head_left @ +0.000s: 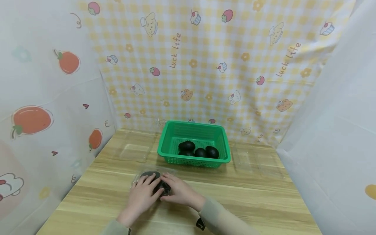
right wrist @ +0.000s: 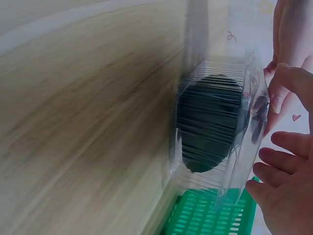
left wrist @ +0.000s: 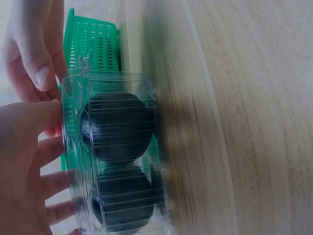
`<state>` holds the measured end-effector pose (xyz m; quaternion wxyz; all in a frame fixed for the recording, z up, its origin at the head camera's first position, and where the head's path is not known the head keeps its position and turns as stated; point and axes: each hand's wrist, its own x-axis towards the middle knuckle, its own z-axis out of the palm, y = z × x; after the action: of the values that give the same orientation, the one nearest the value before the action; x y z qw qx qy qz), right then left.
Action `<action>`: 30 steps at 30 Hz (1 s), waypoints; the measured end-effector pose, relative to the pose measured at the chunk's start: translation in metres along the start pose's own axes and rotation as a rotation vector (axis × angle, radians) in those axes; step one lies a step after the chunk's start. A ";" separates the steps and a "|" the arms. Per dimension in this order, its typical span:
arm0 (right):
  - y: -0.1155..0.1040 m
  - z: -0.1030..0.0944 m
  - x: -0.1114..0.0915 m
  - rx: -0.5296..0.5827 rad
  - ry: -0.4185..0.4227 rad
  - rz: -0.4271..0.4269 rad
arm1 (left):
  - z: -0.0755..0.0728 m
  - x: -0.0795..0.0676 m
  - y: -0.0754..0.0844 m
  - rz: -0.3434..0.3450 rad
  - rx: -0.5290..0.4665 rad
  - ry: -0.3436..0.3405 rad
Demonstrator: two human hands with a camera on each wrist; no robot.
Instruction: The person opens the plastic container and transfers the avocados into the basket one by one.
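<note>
A clear plastic clamshell box [left wrist: 122, 77] sits on the table with its lid lying over dark avocados [left wrist: 120, 127]. In the head view the two hands cover much of it. My left hand [head_left: 142, 195] rests on the lid with its fingers spread and fairly straight. From the other side, my right hand [head_left: 182, 192] touches the lid's right part, its fingers extended. The right wrist view shows one dark avocado [right wrist: 208, 122] through the ribbed wall. Whether the lid is fastened, I cannot tell.
Behind the box stands a green basket [head_left: 194, 160] holding several dark avocados [head_left: 212, 152]. Clear plastic trays or lids [head_left: 135, 151] lie at the table's back left, with more clear plastic pieces [head_left: 243, 161] at the right. Patterned cloth [head_left: 205, 78] hangs around the table.
</note>
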<state>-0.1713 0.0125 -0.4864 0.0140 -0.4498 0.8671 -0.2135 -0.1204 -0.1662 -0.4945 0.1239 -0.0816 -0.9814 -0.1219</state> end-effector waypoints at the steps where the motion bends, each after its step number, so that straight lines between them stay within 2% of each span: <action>1: 0.001 0.000 -0.001 -0.003 0.001 0.002 | 0.000 0.000 0.001 0.007 0.003 0.001; 13: 0.011 0.000 -0.012 -0.027 0.030 0.008 | 0.004 0.002 0.015 0.019 -0.011 -0.026; 23: 0.020 0.000 -0.024 -0.064 0.046 0.036 | 0.007 0.003 0.025 0.091 0.013 -0.022; 30: 0.026 -0.001 -0.032 -0.085 0.057 0.035 | 0.009 0.004 0.029 0.104 -0.017 -0.031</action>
<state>-0.1727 0.0516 -0.5008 -0.0262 -0.4286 0.8831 -0.1887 -0.1211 -0.1351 -0.4958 0.1140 -0.1354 -0.9766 -0.1222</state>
